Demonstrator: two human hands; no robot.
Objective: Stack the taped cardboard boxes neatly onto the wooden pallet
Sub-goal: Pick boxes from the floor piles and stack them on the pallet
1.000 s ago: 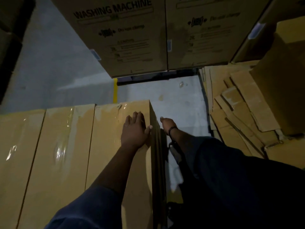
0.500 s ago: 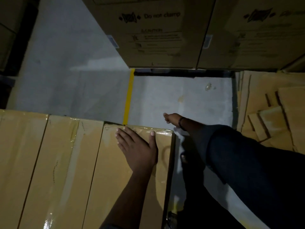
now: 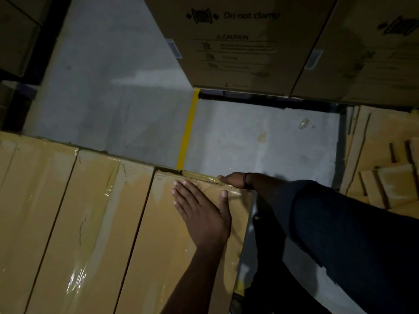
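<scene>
Item: dim storeroom, grey concrete floor (image 3: 127, 105), as I see it from the head view.

Far left: dark stacked cartons (image 3: 15, 35), hard to make out.

Near left to centre: three taped cardboard boxes lying side by side, tops level and glossy with tape. Left box (image 3: 27, 200) and middle box (image 3: 90, 223) touch along a thin seam. The rightmost box (image 3: 163, 257) sits just beside the middle one, its far end crumpled under tape. I cannot see what they rest on.

Centre: yellow floor line (image 3: 188, 130) running from the boxes' far edge to the big printed cartons (image 3: 238, 46) marked "Do not clamp". Open floor lies between the two rows.

On the rightmost box: my left hand (image 3: 201, 214), fingers spread flat on its top, gripping nothing. My right hand (image 3: 233, 180) is at its far right corner, fingers curled against that edge.

Right: narrow strip of floor beside the box's right edge, filled by my dark sleeve (image 3: 340, 234).

Far right: flattened cardboard sheets (image 3: 385, 150) piled on the floor.
</scene>
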